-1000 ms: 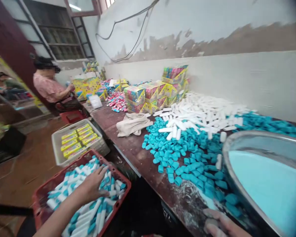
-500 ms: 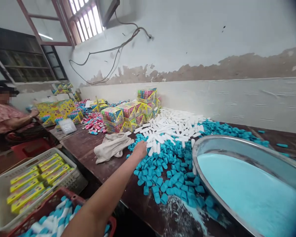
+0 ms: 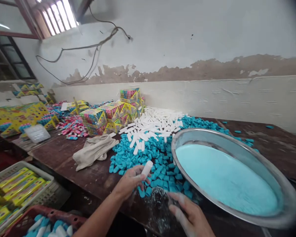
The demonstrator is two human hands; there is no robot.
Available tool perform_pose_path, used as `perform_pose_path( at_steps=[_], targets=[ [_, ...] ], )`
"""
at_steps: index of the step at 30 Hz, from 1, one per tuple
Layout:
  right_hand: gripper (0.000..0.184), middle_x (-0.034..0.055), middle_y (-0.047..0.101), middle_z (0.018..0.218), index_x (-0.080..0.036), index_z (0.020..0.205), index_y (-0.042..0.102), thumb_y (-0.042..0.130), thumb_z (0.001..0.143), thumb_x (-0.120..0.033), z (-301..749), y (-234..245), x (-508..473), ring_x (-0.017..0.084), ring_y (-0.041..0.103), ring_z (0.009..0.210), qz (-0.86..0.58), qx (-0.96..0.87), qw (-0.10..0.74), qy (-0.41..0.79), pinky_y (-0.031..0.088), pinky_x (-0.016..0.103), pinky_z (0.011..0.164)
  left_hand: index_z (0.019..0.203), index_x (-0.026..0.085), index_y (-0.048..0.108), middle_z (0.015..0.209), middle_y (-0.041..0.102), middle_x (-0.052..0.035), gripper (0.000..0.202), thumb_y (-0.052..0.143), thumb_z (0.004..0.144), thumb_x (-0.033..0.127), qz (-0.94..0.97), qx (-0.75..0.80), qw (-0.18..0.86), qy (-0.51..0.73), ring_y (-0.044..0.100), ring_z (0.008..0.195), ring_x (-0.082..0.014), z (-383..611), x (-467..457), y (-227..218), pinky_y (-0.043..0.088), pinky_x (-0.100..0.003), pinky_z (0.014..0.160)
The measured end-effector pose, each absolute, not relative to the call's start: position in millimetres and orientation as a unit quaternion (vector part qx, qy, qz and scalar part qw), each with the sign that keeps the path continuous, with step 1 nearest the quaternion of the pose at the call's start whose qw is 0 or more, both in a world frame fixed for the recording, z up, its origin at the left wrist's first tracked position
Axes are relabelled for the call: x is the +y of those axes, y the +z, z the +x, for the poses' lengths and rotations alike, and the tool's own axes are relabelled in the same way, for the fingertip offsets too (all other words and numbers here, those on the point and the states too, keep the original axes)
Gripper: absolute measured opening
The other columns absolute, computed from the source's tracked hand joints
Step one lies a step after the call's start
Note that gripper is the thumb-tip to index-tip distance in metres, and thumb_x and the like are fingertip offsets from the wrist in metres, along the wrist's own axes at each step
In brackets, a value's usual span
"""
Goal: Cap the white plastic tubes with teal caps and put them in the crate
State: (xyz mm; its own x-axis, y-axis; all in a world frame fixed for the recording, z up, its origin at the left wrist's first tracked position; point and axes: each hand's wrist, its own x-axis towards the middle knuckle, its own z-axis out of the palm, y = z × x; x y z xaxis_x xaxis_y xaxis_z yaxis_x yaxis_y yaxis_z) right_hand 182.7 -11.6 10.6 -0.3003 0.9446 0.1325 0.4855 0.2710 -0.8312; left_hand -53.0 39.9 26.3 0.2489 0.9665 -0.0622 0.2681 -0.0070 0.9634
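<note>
"Where is the white tube point(image 3: 147, 169) held?"
"Gripped by the left hand point(image 3: 132, 179), long axis slanting away rightward, ahead-left of the half-curled right hand point(image 3: 191, 210), where any grip cannot be told."

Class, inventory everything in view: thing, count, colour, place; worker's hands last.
Oval metal basin: one, silver, right
Basin contents: uncounted, pale blue, inside
Hollow caps: many, teal, beside basin
Slender tubes: many, white, bordering caps
Crumpled cloth: one, cream, near caps
Display boxes: several, yellow, behind cloth
Loose tubes: many, pink-blue, beside boxes
Patterned cardboard: uncounted, yellow, far left
Translucent container: one, whitish, before cardboard
Plastic crate: one, white, lower left
Slim boxes: several, yellow, in crate
Another crate: one, red, bottom left
Capped tubes: many, blue-white, inside it
Table: one, dark brown, under basin
Barred window: one, white, upper left
Cables: uncounted, grey, upper left
Left hand: one, bare, holding white tube
Right hand: one, dusty, beside basin
</note>
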Motion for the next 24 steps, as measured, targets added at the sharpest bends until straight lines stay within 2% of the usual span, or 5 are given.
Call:
perform_pose_path(
  at_steps=[5,12,15,19,24],
  targets=[
    [0.019,0.0047,0.058,0.084,-0.022,0.094,0.065,0.053,0.083,-0.032,162,32,-10,0.017,0.058,0.079,-0.41,-0.721,0.473,0.297,0.049,0.026,0.072,0.1,0.014,0.061,0.083,0.061,-0.0048,0.038,0.064,0.071,0.039,0.513,0.36,0.675,0.389,0.058,0.07,-0.0159,3,-5,16,0.046,-0.021,0.048],
    [0.019,0.0029,0.059,0.083,-0.02,0.09,0.059,0.045,0.089,-0.033,200,69,-24,0.015,0.056,0.078,-0.422,-0.734,0.475,0.239,0.045,0.023,0.072,0.106,0.02,0.059,0.102,0.064,-0.0061,0.037,0.057,0.077,0.043,0.604,0.425,0.556,0.382,0.06,0.089,-0.022,13,-12,9,0.053,-0.028,0.067],
    [0.024,0.0028,0.061,0.079,-0.019,0.09,0.057,0.038,0.093,-0.034,244,94,-6,0.015,0.056,0.075,-0.505,-0.766,0.365,0.155,0.042,0.024,0.069,0.108,0.024,0.057,0.113,0.061,-0.0064,0.033,0.048,0.083,0.043,0.658,0.524,0.378,0.386,0.055,0.105,-0.024,-8,-11,-11,0.048,-0.035,0.086],
    [0.02,0.0078,0.065,0.077,-0.016,0.08,0.062,0.044,0.088,-0.019,289,98,41,0.021,0.059,0.075,-0.576,-0.817,0.026,0.001,0.04,0.028,0.065,0.112,0.025,0.052,0.125,0.053,-0.0068,0.03,0.046,0.085,0.036,0.728,0.542,0.178,0.38,0.044,0.12,-0.0242,-26,-11,-40,0.039,-0.04,0.1],
    [0.021,0.0163,0.067,0.078,-0.009,0.073,0.066,0.05,0.07,0.002,289,70,78,0.028,0.063,0.079,-0.569,-0.819,-0.073,0.011,0.041,0.033,0.067,0.117,0.023,0.048,0.129,0.049,-0.0091,0.032,0.045,0.085,0.026,0.774,0.512,0.066,0.367,0.038,0.125,-0.0244,-20,-13,-59,0.033,-0.043,0.106]
  ],
)
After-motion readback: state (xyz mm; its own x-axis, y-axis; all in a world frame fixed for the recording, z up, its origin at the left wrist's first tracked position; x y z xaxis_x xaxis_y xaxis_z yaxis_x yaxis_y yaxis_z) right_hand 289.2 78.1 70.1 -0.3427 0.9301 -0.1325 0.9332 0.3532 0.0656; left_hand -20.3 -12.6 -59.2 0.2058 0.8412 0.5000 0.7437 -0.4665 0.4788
